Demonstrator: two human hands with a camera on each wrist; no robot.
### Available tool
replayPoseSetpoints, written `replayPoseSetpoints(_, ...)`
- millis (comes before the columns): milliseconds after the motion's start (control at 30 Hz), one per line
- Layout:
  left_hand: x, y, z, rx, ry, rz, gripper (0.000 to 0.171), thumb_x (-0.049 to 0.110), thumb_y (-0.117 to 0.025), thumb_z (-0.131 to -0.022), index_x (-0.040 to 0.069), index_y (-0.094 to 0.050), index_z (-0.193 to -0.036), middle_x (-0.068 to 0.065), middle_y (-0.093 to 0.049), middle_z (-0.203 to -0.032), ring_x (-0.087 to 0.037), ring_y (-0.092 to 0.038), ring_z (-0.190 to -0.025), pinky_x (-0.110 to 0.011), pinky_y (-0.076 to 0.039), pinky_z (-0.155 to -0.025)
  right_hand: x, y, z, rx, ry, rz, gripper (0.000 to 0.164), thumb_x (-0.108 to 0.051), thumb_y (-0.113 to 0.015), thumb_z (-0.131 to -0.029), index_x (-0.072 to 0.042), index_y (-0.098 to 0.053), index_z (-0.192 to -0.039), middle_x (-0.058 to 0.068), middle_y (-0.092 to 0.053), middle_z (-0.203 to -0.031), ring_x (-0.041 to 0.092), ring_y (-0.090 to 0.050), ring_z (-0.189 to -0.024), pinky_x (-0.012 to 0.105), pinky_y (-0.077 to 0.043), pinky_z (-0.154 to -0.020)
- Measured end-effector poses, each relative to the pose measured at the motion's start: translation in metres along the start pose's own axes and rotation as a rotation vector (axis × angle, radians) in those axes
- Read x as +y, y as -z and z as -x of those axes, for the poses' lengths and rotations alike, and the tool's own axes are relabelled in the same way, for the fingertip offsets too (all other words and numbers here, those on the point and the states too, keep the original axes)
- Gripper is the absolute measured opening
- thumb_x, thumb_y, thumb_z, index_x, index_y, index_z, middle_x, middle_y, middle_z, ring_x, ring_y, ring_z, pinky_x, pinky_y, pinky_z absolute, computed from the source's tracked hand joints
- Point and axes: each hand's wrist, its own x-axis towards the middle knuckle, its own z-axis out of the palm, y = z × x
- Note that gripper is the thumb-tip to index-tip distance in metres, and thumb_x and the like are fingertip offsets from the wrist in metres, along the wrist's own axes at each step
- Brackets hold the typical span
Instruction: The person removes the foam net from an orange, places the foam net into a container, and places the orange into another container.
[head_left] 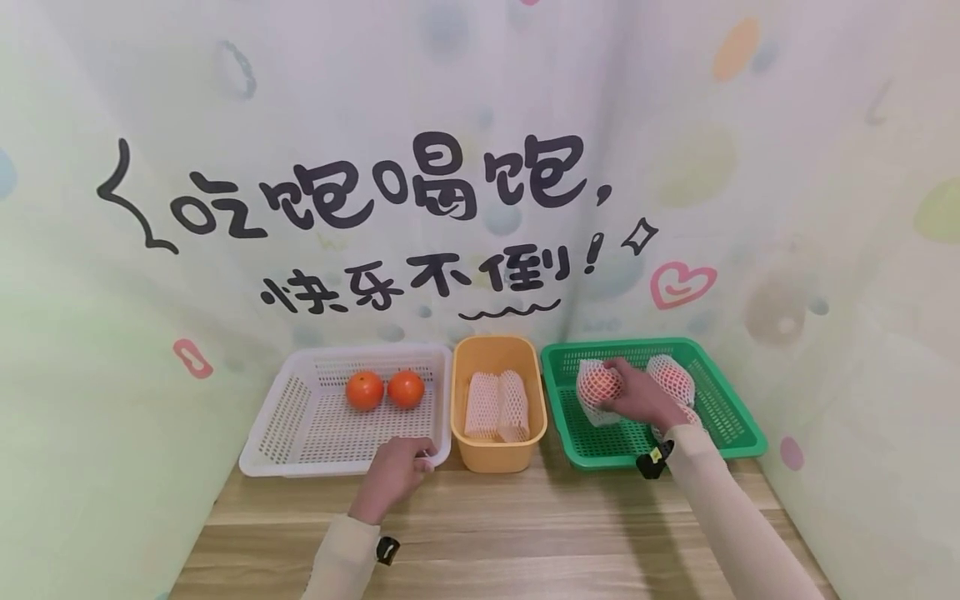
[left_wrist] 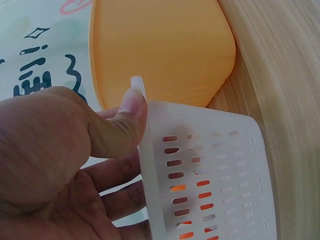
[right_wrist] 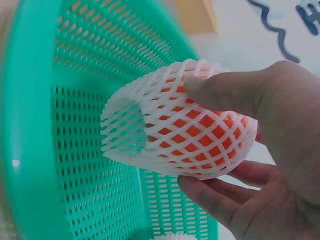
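Note:
In the head view my right hand (head_left: pixel 643 393) is over the green basket (head_left: pixel 592 461). It grips a tomato in a white foam net sleeve (right_wrist: pixel 195 130), thumb on one side and fingers on the other. Part of the sleeve hangs past the fruit. With thumb and fingers, my left hand (head_left: pixel 397 468) holds the near right corner of the white basket (left_wrist: pixel 210 120) by its rim. Two bare tomatoes (head_left: pixel 365 391) lie side by side in that basket. More netted tomatoes (head_left: pixel 671 379) sit in the green basket, partly hidden by my right hand and sleeve.
Between the baskets stands a yellow bin (head_left: pixel 495 457) with flat foam net sleeves (head_left: pixel 483 404) inside. All three containers stand on a wooden table (head_left: pixel 510 533), close against a printed curtain (head_left: pixel 420 83) with black lettering at the back.

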Motion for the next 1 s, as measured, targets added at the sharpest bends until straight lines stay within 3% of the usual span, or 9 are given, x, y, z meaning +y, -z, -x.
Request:
replayPoseSetpoints(167, 0.001, 0.000, 0.000, 0.014, -0.015, 0.000, 0.014, 0.011, -0.073, -0.078, 0.019, -0.068, -0.088, 0.005, -0.063, -0.077, -0.014, -0.047, -0.065, -0.026, -0.041, -0.059, -0.012, -0.002, 0.012, 0.042, 0.002, -0.081, 0.071, -0.031, -0.074, -0.080, -0.019, -0.035, -0.138, 0.013, -0.062, -0.102, 0.019, -0.059, -0.074, 0.033, -0.048, -0.061)
replayPoseSetpoints(300, 0.002, 0.001, 0.000, 0.005, -0.004, 0.009, 0.016, 0.010, -0.073, -0.077, 0.018, -0.069, -0.091, 0.003, -0.065, -0.081, -0.014, -0.050, -0.067, -0.028, -0.044, -0.060, -0.024, -0.002, 0.021, 0.080, 0.028, -0.084, 0.071, -0.034, -0.075, -0.079, -0.023, -0.036, -0.136, 0.007, -0.060, -0.091, 0.018, -0.054, -0.064, 0.032, -0.045, -0.056)
replayPoseSetpoints(533, 0.001, 0.001, 0.002, -0.030, 0.027, 0.054, 0.018, 0.012, -0.069, -0.080, 0.014, -0.069, -0.098, -0.001, -0.069, -0.096, -0.015, -0.059, -0.082, -0.037, -0.051, -0.074, -0.044, -0.005, 0.035, 0.140, 0.066, -0.115, 0.071, -0.035, -0.077, -0.076, -0.025, -0.038, -0.135, 0.004, -0.059, -0.115, 0.022, -0.060, -0.097, 0.038, -0.055, -0.077)
replayPoseSetpoints(700, -0.002, -0.001, 0.005, -0.021, 0.023, 0.095, 0.023, 0.016, -0.067, -0.082, 0.011, -0.068, -0.105, -0.004, -0.067, -0.102, -0.019, -0.061, -0.090, -0.040, -0.051, -0.080, -0.061, -0.007, 0.047, 0.160, 0.079, -0.170, 0.072, -0.037, -0.077, -0.076, -0.028, -0.038, -0.135, 0.003, -0.053, -0.127, 0.025, -0.059, -0.107, 0.040, -0.055, -0.081)
replayPoseSetpoints(833, -0.001, -0.004, 0.009, 0.021, 0.004, 0.133, 0.033, 0.021, -0.070, -0.082, 0.012, -0.065, -0.113, -0.007, -0.065, -0.106, -0.024, -0.060, -0.099, -0.043, -0.050, -0.085, -0.075, -0.011, 0.058, 0.180, 0.168, -0.209, 0.072, -0.028, -0.078, -0.076, -0.022, -0.039, -0.135, 0.003, -0.052, -0.126, 0.024, -0.057, -0.110, 0.042, -0.054, -0.085)
replayPoseSetpoints(1000, 0.003, -0.009, 0.010, 0.132, -0.024, 0.204, 0.045, 0.031, -0.073, -0.081, 0.015, -0.061, -0.121, -0.004, -0.062, -0.113, -0.023, -0.056, -0.108, -0.043, -0.047, -0.093, -0.089, -0.023, 0.068, 0.209, 0.291, -0.234, 0.072, -0.023, -0.080, -0.074, -0.019, -0.041, -0.134, -0.002, -0.054, -0.123, 0.017, -0.054, -0.110, 0.036, -0.054, -0.084)
